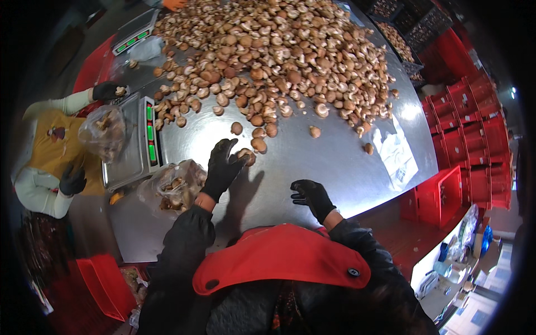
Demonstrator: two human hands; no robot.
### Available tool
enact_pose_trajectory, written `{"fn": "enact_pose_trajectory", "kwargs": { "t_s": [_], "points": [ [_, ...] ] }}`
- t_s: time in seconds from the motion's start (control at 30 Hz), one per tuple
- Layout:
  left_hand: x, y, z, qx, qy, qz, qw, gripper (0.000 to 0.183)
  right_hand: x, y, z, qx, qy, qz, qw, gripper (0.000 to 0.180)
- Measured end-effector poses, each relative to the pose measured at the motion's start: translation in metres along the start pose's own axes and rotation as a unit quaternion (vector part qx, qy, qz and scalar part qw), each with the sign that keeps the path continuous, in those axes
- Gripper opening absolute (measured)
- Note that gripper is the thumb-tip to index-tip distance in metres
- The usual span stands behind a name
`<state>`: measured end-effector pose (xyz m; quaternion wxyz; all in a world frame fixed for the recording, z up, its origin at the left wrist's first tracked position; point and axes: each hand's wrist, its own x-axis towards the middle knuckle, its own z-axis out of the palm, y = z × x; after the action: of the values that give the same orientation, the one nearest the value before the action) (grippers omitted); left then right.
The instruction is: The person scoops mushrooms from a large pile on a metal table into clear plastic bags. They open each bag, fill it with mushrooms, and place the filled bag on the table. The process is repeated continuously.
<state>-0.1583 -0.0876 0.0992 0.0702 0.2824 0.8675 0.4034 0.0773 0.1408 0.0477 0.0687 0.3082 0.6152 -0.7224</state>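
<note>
My left hand (222, 165), in a black glove, is over the steel table (276, 188). Its thumb meets a brown-capped mushroom (247, 157); whether it grips the mushroom I cannot tell. Another mushroom (258, 145) lies just beyond. To the right, my right hand (312, 197), also black-gloved, hovers with fingers loosely curled and apart, holding nothing. Beside my left wrist sits a clear plastic bag (178, 188) with mushrooms inside. A large heap of mushrooms (276, 54) covers the far part of the table.
At left stands a digital scale (130, 146) with green displays; a bag of mushrooms (104, 130) is by it, near a co-worker's gloved hand (73, 180). A second scale (135, 31) is farther back. At right are a white plastic bag (395, 157) and stacked red crates (469, 138).
</note>
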Motion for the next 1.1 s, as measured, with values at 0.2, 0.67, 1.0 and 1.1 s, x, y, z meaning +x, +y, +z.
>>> {"fn": "enact_pose_trajectory", "kwargs": {
  "t_s": [0.2, 0.67, 1.0, 1.1],
  "points": [
    [0.022, -0.033, 0.078, 0.199, -0.068, -0.008, 0.978, 0.101, -0.007, 0.006, -0.094, 0.012, 0.196, -0.058, 0.979, 0.027],
    [0.04, 0.046, 0.199, -0.039, -0.167, 0.013, 0.985, 0.077, 0.069, -0.052, -0.22, -0.395, 0.409, -0.202, 0.798, 0.036],
    [0.08, 0.04, 0.116, 0.121, 0.141, 0.011, 0.983, 0.048, 0.117, -0.122, -0.214, -0.357, 0.29, -0.32, 0.828, 0.052],
    [0.079, 0.012, 0.096, 0.173, 0.18, -0.088, 0.964, 0.05, 0.158, -0.152, -0.25, -0.439, 0.306, -0.351, 0.769, 0.055]
  ]
}}
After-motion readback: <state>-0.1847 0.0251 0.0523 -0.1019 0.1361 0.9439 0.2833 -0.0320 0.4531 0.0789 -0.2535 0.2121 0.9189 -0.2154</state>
